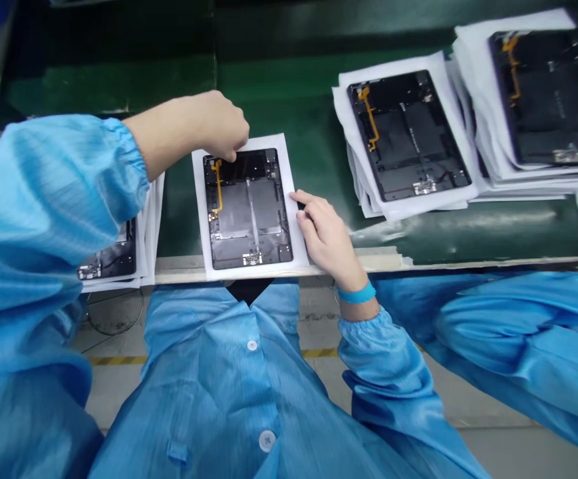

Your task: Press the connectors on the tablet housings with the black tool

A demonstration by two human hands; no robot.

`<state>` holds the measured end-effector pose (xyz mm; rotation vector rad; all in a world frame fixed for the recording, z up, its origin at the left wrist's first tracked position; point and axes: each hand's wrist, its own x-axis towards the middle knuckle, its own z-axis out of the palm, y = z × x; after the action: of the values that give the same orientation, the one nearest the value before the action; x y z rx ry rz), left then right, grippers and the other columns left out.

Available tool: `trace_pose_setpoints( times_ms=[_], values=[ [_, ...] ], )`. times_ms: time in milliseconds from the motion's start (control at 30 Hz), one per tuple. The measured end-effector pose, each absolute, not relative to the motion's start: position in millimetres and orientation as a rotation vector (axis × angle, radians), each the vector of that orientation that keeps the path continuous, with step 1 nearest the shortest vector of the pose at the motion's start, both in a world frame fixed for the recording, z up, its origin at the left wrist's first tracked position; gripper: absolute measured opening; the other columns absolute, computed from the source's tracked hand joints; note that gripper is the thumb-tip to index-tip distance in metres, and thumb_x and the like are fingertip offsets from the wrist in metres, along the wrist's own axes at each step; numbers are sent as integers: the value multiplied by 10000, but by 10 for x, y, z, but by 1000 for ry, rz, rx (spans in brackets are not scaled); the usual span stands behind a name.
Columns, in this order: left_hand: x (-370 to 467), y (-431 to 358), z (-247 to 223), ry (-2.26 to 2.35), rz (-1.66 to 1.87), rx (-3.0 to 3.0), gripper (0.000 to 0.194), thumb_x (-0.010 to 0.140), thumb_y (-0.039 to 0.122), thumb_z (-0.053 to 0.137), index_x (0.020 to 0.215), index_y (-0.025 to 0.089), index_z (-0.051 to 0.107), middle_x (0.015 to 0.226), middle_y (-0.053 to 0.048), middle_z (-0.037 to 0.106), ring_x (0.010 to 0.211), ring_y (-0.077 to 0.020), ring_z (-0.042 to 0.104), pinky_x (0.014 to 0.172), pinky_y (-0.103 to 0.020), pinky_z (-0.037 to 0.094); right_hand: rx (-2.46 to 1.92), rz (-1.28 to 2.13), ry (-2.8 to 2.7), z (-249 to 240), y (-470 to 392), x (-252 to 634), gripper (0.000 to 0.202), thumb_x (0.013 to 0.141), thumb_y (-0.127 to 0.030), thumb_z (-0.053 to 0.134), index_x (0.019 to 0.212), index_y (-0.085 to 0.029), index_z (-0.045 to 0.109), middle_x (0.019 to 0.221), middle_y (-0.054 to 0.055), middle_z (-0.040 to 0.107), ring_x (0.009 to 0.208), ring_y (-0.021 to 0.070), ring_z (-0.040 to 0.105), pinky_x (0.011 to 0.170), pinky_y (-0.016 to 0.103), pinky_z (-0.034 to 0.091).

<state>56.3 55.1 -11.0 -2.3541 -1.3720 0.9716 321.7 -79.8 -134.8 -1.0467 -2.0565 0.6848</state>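
In front of me at the bench edge lies a tablet back housing (233, 226), its inside facing up, on a white foam sheet (289, 173). An orange flex cable (219, 189) runs down its left side, and a small circuit board (252, 259) sits at its lower edge. My left hand (219, 126) is closed over the housing's top edge, fingertips pointing down; whatever it may pinch is hidden. Beside the right edge, my right hand (326, 236) rests with its index finger stretched out and touching the sheet, the fingers apart, holding nothing.
To the right, two stacks of interleaved white sheets carry more housings (411, 143) (551, 100). Another housing on sheets (114, 256) is partly covered by my left sleeve. The green bench (289, 86) has a taped front edge. A person in blue workwear (518, 332) sits at right.
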Motion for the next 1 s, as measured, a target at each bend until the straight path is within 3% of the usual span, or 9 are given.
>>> trace_pose_setpoints(
  times_ms=[67,167,200,267,300,433,633,1000],
  values=[
    [624,262,51,-1399,935,-2321,236,1139,247,681,1048,156,878,816,-24,773,791,-186,665,790,-353,561,-1049,711,-1958,-1313,-820,3232,363,1202,-512,446,981,-284,623,1492,139,797,1404,324,746,1183,595,608],
    [651,-368,260,-1298,718,-2417,321,1183,303,625,1291,36,768,1182,-177,805,1160,-386,782,944,-478,622,-1053,683,-1742,-1249,-879,3245,425,1200,-553,443,919,-285,617,1325,115,807,1280,312,761,1134,568,616],
    [650,-605,278,-1262,641,-2474,345,1187,361,622,1255,50,756,1162,-180,797,1164,-413,788,960,-508,631,-1053,657,-1670,-1231,-908,3242,444,1197,-569,448,896,-287,613,1206,101,794,1205,308,761,1105,558,617],
    [641,-1060,193,-1120,271,-2729,351,1173,434,614,1144,120,767,1022,-130,779,1023,-381,789,861,-499,636,-1057,622,-1550,-1201,-985,3222,476,1193,-599,454,868,-293,618,968,65,706,996,281,730,995,515,623],
    [636,-1258,91,-1092,144,-2790,317,1167,389,606,1146,120,774,1025,-126,778,1001,-359,774,836,-484,625,-1065,633,-1512,-1190,-1029,3207,486,1195,-607,451,869,-293,630,898,48,661,904,261,699,926,484,617],
    [622,-1723,-507,-1144,-294,-2869,241,1154,253,623,1261,101,777,1179,-129,811,1084,-318,738,830,-448,588,-1071,821,-1613,-1157,-1183,3143,463,1212,-578,461,939,-283,691,893,17,689,791,195,660,772,397,552],
    [634,-1783,-1039,-1233,-605,-2788,196,1176,244,645,1270,147,787,1254,-118,837,1170,-301,735,904,-427,574,-983,884,-1896,-1168,-1163,3085,388,1217,-491,501,949,-261,663,863,-1,716,848,196,699,884,420,531],
    [660,-1708,-1104,-1178,-702,-2763,162,1162,213,662,1268,165,775,1200,-128,822,1085,-287,720,867,-431,553,-1182,822,-1861,-1191,-1181,3090,488,1209,-609,446,911,-283,654,821,-4,683,793,205,689,918,453,601]
  ],
)
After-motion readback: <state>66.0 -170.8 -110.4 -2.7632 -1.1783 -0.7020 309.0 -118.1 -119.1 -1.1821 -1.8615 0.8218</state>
